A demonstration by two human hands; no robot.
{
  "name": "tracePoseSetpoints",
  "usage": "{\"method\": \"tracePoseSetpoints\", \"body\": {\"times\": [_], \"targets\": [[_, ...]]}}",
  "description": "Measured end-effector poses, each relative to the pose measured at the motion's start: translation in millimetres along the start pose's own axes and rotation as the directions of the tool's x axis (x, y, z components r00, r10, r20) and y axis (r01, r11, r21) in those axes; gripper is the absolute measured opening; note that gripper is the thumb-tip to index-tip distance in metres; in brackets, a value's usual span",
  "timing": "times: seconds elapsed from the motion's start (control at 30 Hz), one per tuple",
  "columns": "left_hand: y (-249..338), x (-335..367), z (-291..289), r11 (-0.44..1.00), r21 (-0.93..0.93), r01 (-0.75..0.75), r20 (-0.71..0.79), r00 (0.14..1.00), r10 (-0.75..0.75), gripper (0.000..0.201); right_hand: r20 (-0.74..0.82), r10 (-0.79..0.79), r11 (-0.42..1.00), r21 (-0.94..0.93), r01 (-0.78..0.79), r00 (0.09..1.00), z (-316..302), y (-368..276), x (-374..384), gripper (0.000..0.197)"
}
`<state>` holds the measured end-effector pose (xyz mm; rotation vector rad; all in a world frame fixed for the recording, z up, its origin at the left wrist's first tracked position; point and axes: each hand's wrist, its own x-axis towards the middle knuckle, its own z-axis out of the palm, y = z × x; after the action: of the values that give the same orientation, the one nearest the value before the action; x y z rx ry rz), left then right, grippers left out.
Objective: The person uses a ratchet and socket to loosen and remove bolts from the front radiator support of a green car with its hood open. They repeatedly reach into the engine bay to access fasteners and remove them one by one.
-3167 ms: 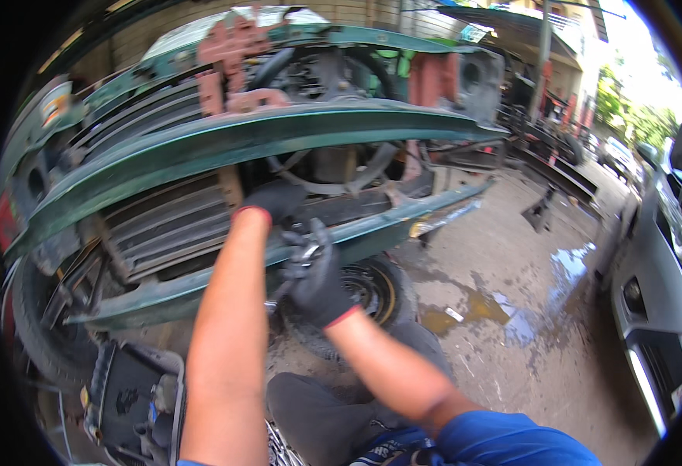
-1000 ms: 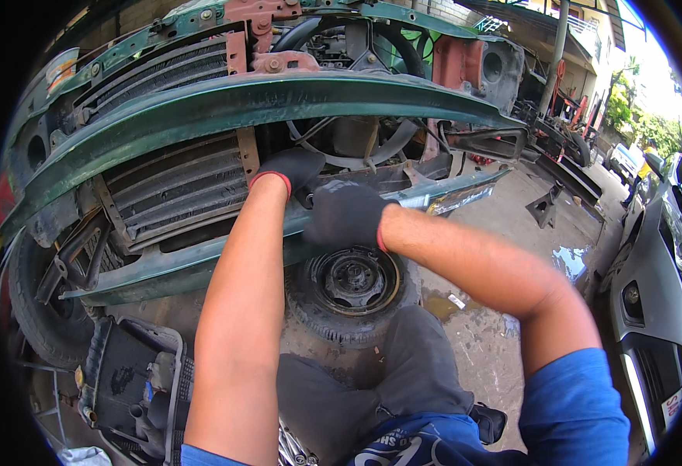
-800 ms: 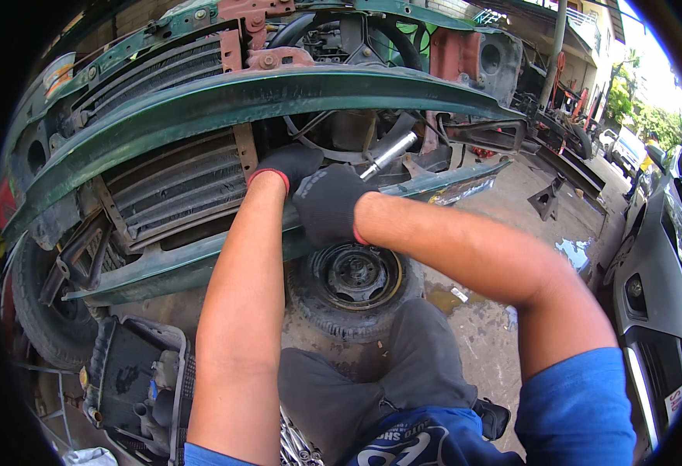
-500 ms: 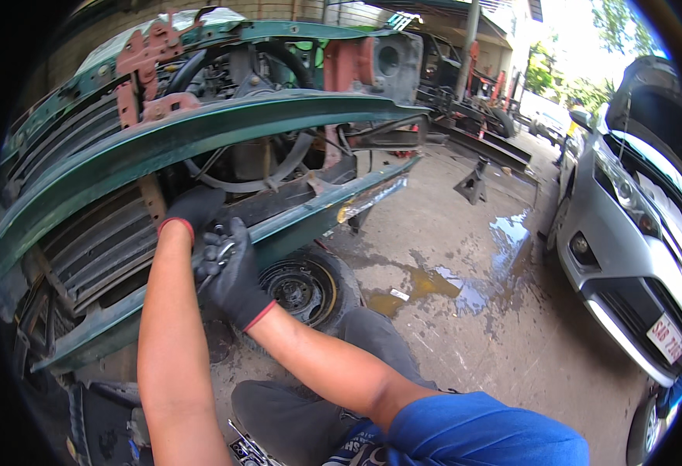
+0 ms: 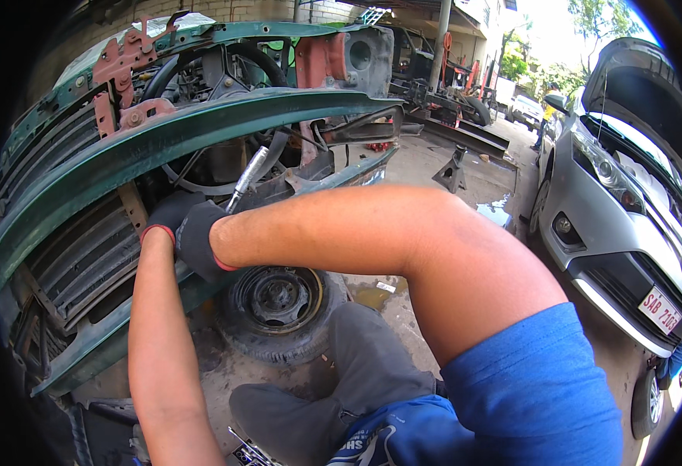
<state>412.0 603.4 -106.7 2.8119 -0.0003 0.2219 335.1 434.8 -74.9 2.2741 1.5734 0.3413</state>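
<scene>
Both of my gloved hands meet at the front frame of a stripped vehicle, between its green upper bar point(image 5: 201, 128) and green lower beam point(image 5: 104, 342). A chrome ratchet handle point(image 5: 249, 175) with a knurled grip slants up from behind my right hand point(image 5: 203, 239), which is closed around the tool's lower part. My left hand point(image 5: 171, 211), in a black glove with a red cuff, reaches into the gap right beside it. Its fingers are hidden behind the right hand and the frame. The ratchet's head cannot be seen.
A wheel with a tyre point(image 5: 275, 303) lies flat under the lower beam. Several metal tools point(image 5: 249, 452) lie by my leg at the bottom. A silver car point(image 5: 628, 210) with its hood up stands at the right. A jack stand point(image 5: 452, 169) is on the floor farther back.
My right hand has turned over and its elbow has swung up and outward. The ratchet handle now points upward into view. My left hand stays near the same spot.
</scene>
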Motion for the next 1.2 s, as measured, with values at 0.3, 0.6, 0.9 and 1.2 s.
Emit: {"method": "tracePoseSetpoints", "body": {"times": [0.3, 0.6, 0.9, 1.2], "targets": [[17.0, -17.0, -9.6, 0.995, 0.008, 0.103, -0.024, 0.994, -0.103, 0.055, 0.302, 0.517, -0.855, 0.133, 0.501, 0.801, 78.6, -61.5, 13.7, 0.044], [13.1, -10.4, -5.2, 0.999, 0.004, 0.039, -0.018, 0.999, -0.039, 0.049, -0.251, 0.417, 0.483, 0.875, 0.021, 0.874, 41.6, -9.0, -14.4, 0.049], [18.9, -17.2, -9.1, 0.945, -0.274, 0.180, 0.046, 0.984, -0.175, 0.052, -0.175, 0.068, 0.997, 0.038, -0.062, 0.982, 18.8, -3.4, -8.8, 0.023], [21.3, -24.3, -14.6, 0.987, 0.145, -0.068, 0.068, 0.996, 0.058, 0.048, 0.228, 0.520, -0.708, 0.654, 0.266, 0.823, 73.6, -55.2, 7.1, 0.043]]}}
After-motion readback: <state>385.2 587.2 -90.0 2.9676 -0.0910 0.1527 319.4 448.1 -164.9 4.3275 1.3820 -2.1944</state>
